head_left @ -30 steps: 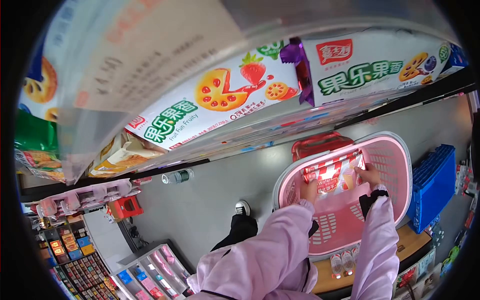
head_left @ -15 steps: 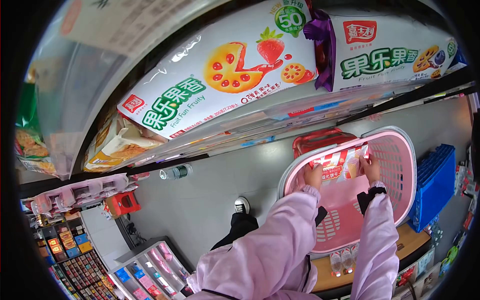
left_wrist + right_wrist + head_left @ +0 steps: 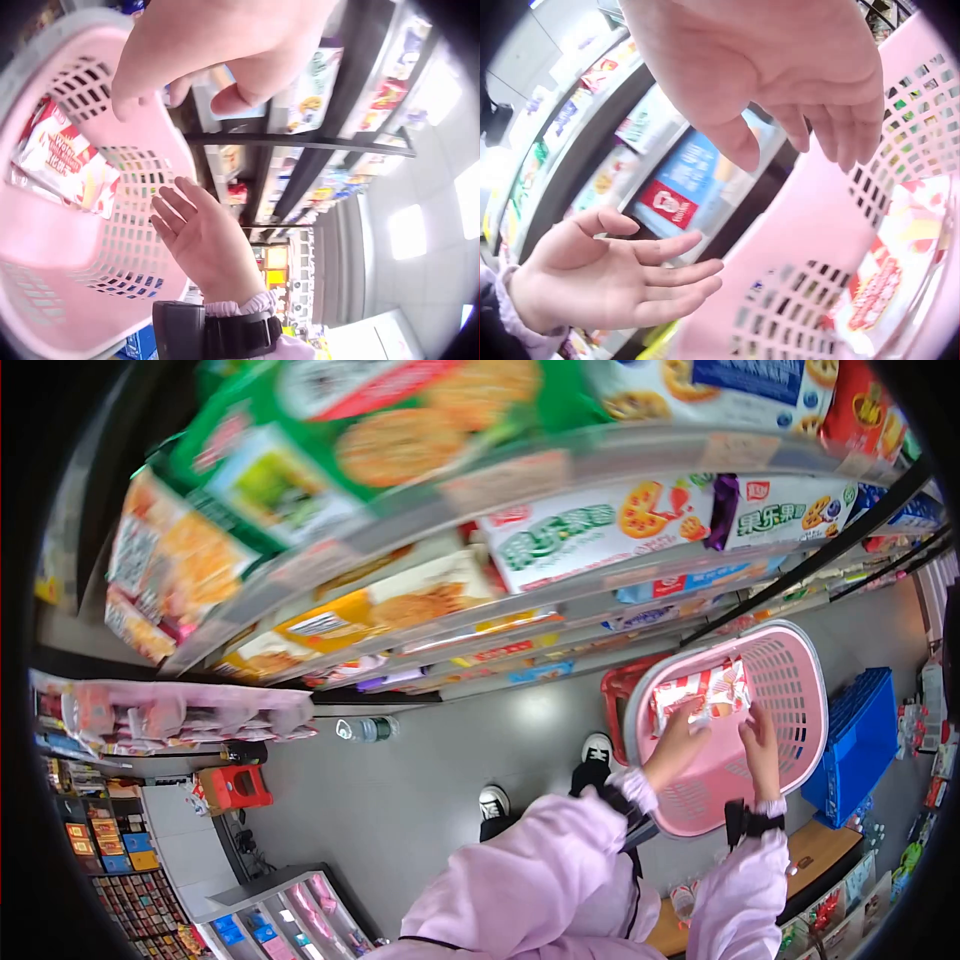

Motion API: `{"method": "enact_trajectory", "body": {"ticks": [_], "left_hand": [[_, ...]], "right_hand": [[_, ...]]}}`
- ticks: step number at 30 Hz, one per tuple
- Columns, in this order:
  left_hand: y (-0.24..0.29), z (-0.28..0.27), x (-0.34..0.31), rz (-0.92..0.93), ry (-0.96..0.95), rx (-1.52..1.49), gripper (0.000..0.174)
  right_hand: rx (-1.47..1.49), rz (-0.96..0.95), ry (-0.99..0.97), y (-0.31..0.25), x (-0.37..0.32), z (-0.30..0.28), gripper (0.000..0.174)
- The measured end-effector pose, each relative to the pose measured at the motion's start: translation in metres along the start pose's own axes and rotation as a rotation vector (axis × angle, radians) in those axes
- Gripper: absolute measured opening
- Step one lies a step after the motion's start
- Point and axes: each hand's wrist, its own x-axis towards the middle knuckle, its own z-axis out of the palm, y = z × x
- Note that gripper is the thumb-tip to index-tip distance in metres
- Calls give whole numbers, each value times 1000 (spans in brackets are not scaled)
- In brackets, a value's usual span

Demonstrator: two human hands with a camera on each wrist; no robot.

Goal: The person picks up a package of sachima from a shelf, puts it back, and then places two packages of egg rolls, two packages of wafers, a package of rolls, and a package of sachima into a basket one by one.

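A red-and-white packet of wafer biscuits [image 3: 700,692] lies in a pink plastic shopping basket [image 3: 690,815], by its far wall. My left hand [image 3: 678,748] is over the basket on the left, just short of the packet, fingers loosely extended and holding nothing. To its right, my right hand [image 3: 760,752] is also above the basket, apart from the packet. The left wrist view shows the right hand [image 3: 210,244] with palm up and fingers spread, beside the basket's slotted wall. In the right wrist view the left hand [image 3: 622,281] has its fingers apart too.
Shelves of biscuit packs [image 3: 590,530] run along the far side, above the basket in view. A red basket [image 3: 615,705] stands behind the pink one, and a blue crate [image 3: 855,745] is to its right. A bottle [image 3: 368,729] lies on the floor [image 3: 400,800] at left.
Both hands have let go of the wafer biscuits, which now rest in the basket. The hands have drawn back toward the body. The head view has shifted, showing more shelf.
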Motion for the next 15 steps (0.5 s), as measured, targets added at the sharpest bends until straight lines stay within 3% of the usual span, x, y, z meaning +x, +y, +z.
{"method": "enact_trajectory", "body": {"ticks": [2, 3, 4, 5, 11, 15], "left_hand": [[33, -52, -42, -63, -310, -98, 43], [56, -84, -66, -110, -383, -113, 43], [35, -109, -87, -116, -402, -188, 42], [52, -145, -111, -138, -413, -143, 42], [-33, -352, -243, -447, -148, 183, 37], [-22, -451, -311, -440, -39, 229, 39]], "right_hand": [[108, 14, -82, -49, -48, 22, 35], [201, 12, -125, -72, -71, 39, 30], [296, 15, -168, -89, -94, 59, 26], [378, 89, -223, -96, -115, 79, 23], [411, 252, -579, -110, -204, 218, 26], [243, 247, -778, -68, -226, 304, 31]]}}
